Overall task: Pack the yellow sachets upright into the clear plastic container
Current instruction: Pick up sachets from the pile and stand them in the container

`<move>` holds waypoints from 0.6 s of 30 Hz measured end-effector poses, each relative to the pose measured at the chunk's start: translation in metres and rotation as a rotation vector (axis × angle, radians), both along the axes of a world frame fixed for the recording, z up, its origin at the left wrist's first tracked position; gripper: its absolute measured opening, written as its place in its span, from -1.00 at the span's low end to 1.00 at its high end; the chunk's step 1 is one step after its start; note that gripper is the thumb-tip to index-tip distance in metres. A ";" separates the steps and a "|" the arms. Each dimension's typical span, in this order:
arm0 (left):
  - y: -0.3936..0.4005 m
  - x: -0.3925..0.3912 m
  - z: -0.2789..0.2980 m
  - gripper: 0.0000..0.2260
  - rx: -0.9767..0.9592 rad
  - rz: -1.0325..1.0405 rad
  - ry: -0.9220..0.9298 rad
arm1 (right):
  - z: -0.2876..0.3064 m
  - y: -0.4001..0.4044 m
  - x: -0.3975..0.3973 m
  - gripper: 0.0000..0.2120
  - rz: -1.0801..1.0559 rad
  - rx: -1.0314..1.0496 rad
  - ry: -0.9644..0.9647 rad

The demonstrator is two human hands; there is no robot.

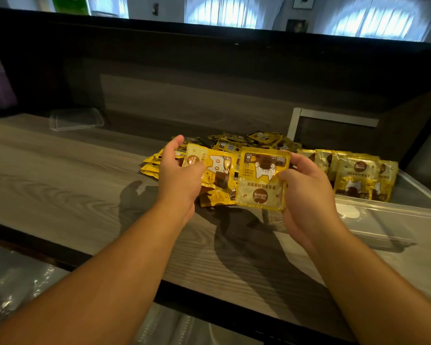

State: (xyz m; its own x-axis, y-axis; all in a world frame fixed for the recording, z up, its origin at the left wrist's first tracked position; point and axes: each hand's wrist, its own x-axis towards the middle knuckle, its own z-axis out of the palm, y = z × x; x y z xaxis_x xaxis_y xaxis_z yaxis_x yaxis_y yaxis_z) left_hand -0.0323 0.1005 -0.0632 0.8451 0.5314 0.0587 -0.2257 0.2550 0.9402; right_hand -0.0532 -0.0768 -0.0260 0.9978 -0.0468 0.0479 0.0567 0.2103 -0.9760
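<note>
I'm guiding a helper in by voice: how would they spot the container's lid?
Start at the grey wood-grain table and look to its far left, away from the heap of yellow sachets. The clear plastic lid lies flat there by the dark back wall, alone, shallow, empty and see-through.

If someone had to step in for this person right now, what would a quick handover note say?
Left hand: holds a yellow sachet by its edge, above the table.
Right hand: grips another sachet, also in the air.
Clear container: on the table at the right, with a row of sachets standing upright at its far end.
Loose pile: lies behind the hands.
Clear lid: far left.
Done: one row packed.
Left: the two held sachets, then the pile.
</note>
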 end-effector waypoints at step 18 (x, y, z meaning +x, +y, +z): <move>-0.004 -0.026 0.011 -0.75 0.065 -0.417 -0.123 | -0.006 -0.011 -0.005 -0.47 0.033 -0.613 -0.428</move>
State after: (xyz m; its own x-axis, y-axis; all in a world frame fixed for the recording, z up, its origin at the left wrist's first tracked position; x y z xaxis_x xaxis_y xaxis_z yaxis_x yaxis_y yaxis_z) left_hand -0.0581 0.0963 -0.0524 0.9712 0.1382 0.1941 -0.2270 0.2896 0.9298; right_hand -0.0579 -0.0877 -0.0319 0.8864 0.1433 0.4403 0.4612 -0.3560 -0.8127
